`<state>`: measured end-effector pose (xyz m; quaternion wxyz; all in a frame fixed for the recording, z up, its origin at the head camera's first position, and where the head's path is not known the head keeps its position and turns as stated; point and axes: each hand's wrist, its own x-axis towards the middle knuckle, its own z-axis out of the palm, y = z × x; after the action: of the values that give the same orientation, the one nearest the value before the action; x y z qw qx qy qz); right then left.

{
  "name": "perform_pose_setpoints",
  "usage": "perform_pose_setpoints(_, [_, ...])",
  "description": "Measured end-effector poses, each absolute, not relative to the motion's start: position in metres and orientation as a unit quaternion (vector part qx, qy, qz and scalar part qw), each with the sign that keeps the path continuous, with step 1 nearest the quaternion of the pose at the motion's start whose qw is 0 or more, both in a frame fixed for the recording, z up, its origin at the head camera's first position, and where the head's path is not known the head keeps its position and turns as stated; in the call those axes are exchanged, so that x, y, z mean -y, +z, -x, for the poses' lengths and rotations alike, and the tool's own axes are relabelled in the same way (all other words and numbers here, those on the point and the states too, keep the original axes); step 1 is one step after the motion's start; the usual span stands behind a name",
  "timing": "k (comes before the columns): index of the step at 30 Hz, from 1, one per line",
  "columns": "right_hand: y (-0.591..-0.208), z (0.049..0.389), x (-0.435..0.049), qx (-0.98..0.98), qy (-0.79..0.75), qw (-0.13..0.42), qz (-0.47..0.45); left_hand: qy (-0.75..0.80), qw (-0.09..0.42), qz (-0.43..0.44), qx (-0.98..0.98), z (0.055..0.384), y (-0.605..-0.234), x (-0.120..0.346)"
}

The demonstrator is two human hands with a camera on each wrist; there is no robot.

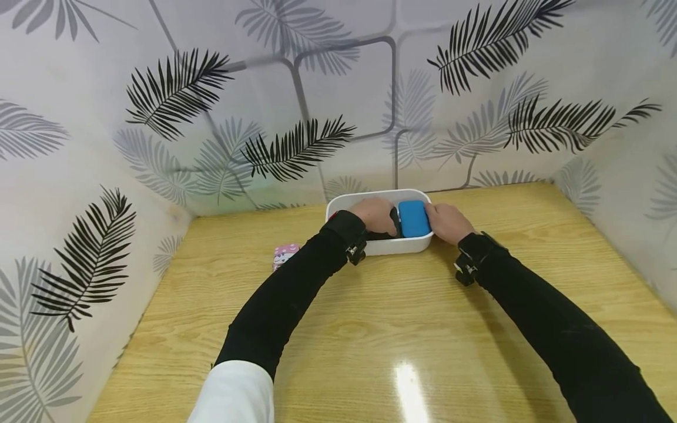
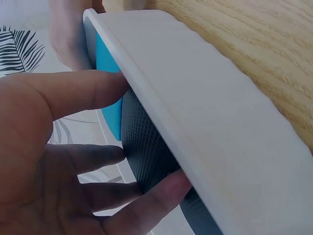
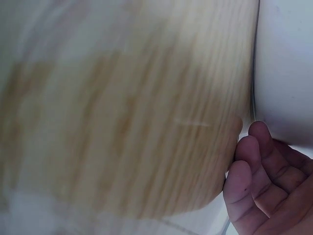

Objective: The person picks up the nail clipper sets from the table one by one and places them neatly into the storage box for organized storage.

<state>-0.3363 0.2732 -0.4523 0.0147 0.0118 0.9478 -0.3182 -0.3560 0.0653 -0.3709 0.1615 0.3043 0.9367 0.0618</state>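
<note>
A white bin (image 1: 392,247) stands on the table near the wall. My left hand (image 1: 374,215) reaches down into it, and bent fingertips (image 2: 177,186) grip a dark object with a fine textured surface (image 2: 145,139). Much of that dark object is hidden by the hand and the bin's front wall. Beside it, at the bin's right end, sits a rounded blue case (image 1: 414,218). My right hand (image 1: 449,223) holds the bin's right end, its fingers (image 3: 240,182) curled against the outer wall near the base.
A small pink patterned box (image 1: 285,254) lies left of the bin, partly covered by the left forearm. The wooden table (image 1: 338,329) meets leaf-patterned walls (image 1: 296,106) at the back and both sides.
</note>
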Motion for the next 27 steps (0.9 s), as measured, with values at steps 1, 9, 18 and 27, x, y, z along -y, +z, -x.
perform_pose_setpoints(1, [-0.452,0.336,-0.273,-0.948,-0.319,0.016,-0.012,0.058,0.160,-0.305,-0.937,0.357,-0.373,-0.066])
perform_pose_setpoints(9, [-0.450,0.335,-0.272,-0.948,-0.316,0.020,-0.013,0.079,0.146,-0.303,-0.938,0.362,-0.380,-0.062])
perform_pose_setpoints(18, [-0.456,0.335,-0.272,-0.947,-0.320,0.027,-0.016,0.110,0.109,-0.308,-0.939,0.344,-0.371,-0.027])
perform_pose_setpoints(27, [-0.452,0.334,-0.273,-0.949,-0.315,0.020,-0.005,0.152,0.093,-0.272,-0.946,0.325,-0.360,0.040])
